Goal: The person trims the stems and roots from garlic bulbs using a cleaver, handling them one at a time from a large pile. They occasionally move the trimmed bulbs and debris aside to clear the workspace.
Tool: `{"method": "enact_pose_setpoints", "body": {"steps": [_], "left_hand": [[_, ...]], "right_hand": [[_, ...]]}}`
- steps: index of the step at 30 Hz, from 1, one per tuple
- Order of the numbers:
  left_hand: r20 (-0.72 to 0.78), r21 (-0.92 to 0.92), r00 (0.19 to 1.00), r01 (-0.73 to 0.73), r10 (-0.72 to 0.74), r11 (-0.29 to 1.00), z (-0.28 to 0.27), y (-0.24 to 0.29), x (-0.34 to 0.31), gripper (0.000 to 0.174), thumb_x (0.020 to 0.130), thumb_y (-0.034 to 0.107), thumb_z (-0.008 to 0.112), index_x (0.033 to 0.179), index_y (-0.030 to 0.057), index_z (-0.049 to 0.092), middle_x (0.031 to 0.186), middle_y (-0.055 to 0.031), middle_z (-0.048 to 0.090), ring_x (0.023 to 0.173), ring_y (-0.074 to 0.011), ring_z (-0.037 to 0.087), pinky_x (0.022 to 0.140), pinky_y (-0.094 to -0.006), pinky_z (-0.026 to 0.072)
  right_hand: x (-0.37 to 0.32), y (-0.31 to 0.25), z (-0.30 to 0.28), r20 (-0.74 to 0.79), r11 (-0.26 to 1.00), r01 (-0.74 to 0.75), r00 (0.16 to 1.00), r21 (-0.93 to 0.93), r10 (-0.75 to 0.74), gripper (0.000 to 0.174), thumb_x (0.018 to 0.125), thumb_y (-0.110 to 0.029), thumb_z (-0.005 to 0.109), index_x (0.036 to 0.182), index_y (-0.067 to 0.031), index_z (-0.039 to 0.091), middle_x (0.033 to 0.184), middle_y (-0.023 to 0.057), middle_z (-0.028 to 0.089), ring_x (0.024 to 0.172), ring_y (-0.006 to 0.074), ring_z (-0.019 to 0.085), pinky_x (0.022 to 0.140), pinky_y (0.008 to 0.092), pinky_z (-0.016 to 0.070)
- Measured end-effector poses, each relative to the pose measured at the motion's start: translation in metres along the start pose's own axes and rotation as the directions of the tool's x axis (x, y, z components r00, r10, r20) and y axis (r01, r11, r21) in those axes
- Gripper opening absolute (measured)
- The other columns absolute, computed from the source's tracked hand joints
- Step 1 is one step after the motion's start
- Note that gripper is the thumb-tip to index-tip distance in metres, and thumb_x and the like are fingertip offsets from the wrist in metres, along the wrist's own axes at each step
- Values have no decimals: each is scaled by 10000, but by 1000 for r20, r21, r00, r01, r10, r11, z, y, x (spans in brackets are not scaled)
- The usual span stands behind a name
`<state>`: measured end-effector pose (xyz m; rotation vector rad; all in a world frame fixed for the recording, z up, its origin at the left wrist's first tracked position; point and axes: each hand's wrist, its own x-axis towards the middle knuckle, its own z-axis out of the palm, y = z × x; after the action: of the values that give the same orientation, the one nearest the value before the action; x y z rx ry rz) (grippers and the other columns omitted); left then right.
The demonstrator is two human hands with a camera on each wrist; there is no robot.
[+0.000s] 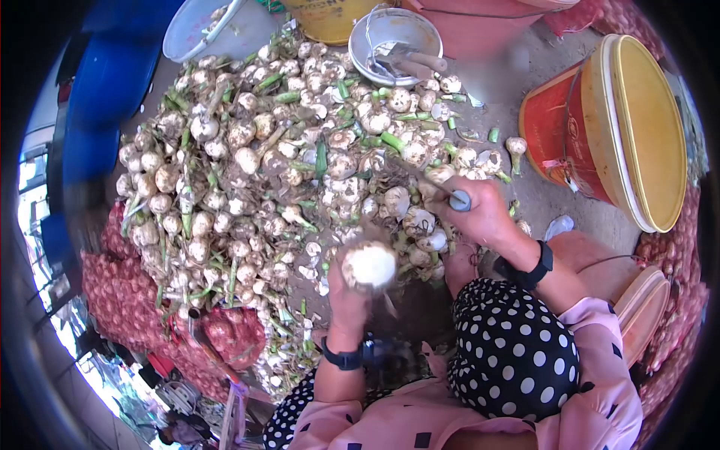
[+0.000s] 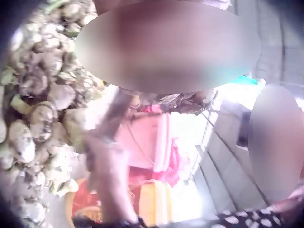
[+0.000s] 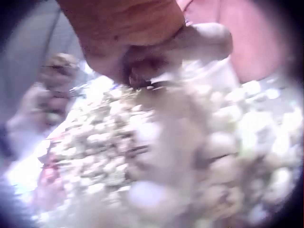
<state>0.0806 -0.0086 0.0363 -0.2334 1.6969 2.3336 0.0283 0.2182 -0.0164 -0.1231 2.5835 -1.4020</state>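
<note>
My left hand grips a garlic bulb, its pale cut face turned up toward the head camera. To the right of it, my right hand holds a knife by its handle, with the blade slanting away over the heap. A big heap of garlic bulbs with stems and trimmings spreads in front of both hands. In the right wrist view the left hand shows at the far left, apart from the right hand. Motion blurs both wrist views.
A grey bowl with wooden-handled tools sits at the heap's far edge. A white bucket stands far left, and a red bucket with a yellow lid stands right. Red mesh sacks lie at the left.
</note>
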Motion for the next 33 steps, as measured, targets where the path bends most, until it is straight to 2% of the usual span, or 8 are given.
{"method": "enact_pose_setpoints", "body": {"steps": [5,8,11,16,18,22,26,33], "left_hand": [[318,914,880,-384,353,134,25,27,49,592,797,142,617,1347,48,422,1399,-154,319,1263,-302,370,1054,-429,327],[-324,-84,945,-65,35,994,35,0,30,455,886,134,518,1320,43,417,1196,-144,549,1208,-273,486,1026,-390,378],[-151,-347,929,270,-338,898,25,-13,19,432,866,72,521,1281,13,417,1129,-121,571,1073,-273,580,957,-381,450],[250,670,919,-392,306,630,-14,-42,30,473,844,78,516,1301,6,420,1064,-93,598,1012,-234,574,877,-335,460],[-51,114,994,101,-96,988,16,-12,27,479,869,147,516,1319,23,411,1186,-108,552,1069,-229,544,903,-333,434],[-86,-233,995,-76,57,969,-11,7,65,552,857,210,589,1349,54,395,1376,-105,376,1163,-201,448,949,-315,399],[-780,194,623,153,58,969,-138,-61,77,498,828,57,602,1279,-4,401,1019,-61,505,883,-173,506,825,-283,428],[-829,547,521,681,204,487,-225,-111,121,764,732,271,745,1293,-105,389,1174,-256,577,990,-382,599,880,-375,454]], "right_hand": [[6,-32,-7,449,197,-463,887,864,113,237,756,-99,753,940,4,644,883,8,651,786,93,599,674,248,494],[5,-43,1,199,508,-278,958,815,205,165,783,-140,722,910,-57,657,785,1,646,691,76,588,597,253,473],[7,-48,1,77,919,72,991,388,-110,153,732,-120,736,863,-84,665,725,47,645,642,127,614,575,272,476],[8,-41,-8,-44,943,324,946,74,-322,162,679,-26,656,833,-76,650,709,90,622,627,248,616,559,313,484],[12,0,4,17,964,69,997,259,-76,141,709,-30,653,846,-63,650,716,69,638,640,159,623,585,282,487],[3,26,-13,-107,843,-277,926,460,363,119,766,-34,669,880,-7,644,743,-21,624,677,50,560,599,216,460],[5,20,-13,-234,856,-250,893,451,384,126,751,-34,687,872,-32,651,730,-47,590,640,47,512,585,227,433],[5,18,-3,-77,850,-302,927,432,368,115,719,-27,686,810,-23,615,687,-64,549,622,43,489,576,227,423]]}}
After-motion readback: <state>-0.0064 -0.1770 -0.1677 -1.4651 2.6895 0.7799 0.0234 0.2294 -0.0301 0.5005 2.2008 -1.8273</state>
